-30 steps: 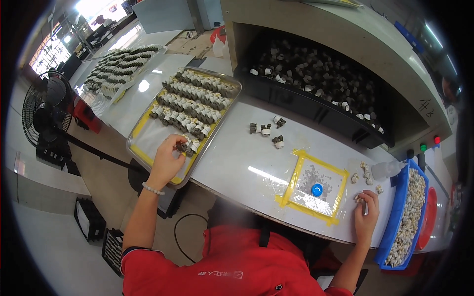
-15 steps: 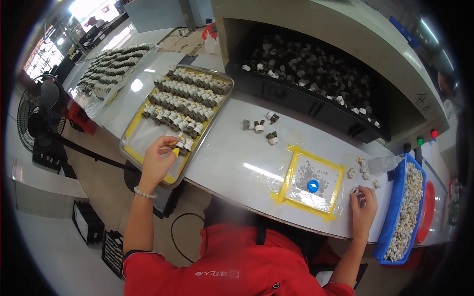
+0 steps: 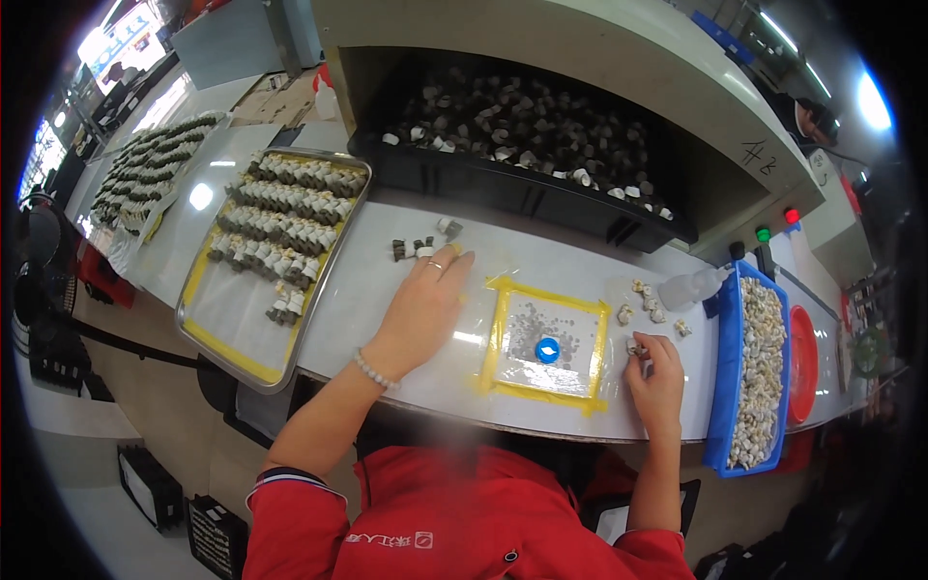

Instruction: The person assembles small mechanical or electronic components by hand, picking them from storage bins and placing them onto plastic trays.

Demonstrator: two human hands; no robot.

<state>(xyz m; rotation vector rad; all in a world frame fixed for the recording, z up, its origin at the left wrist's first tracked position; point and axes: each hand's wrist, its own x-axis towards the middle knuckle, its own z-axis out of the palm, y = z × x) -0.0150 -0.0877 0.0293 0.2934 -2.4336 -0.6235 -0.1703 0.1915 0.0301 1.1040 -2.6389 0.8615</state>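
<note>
My left hand (image 3: pixel 422 307), wearing a ring and a bead bracelet, stretches over the table with its fingers extended and somewhat apart. Its fingertips lie beside loose dark-and-white cylindrical parts (image 3: pixel 411 248) and cover the spot where another lay; whether they touch it is hidden. At the right, my right hand (image 3: pixel 657 382) is closed in a pinch on a small whitish part (image 3: pixel 635 348), close to several similar cream parts (image 3: pixel 650 304). A metal tray (image 3: pixel 363 188) on the left holds rows of joined parts (image 3: pixel 290 217), with a short row (image 3: pixel 286 303) at the front.
Between my hands, yellow tape (image 3: pixel 499 338) frames a spotted patch with a blue round cap (image 3: pixel 547 349). A black bin (image 3: pixel 541 193) of parts stands behind under a hood. To the right are a squeeze bottle (image 3: pixel 692 287), a blue bin (image 3: pixel 717 425) of cream parts and a red basin (image 3: pixel 802 362).
My left hand has left the short row in the tray and moved right to the loose dark-and-white parts. My right hand still pinches the small part. The view has shifted to the right.
</note>
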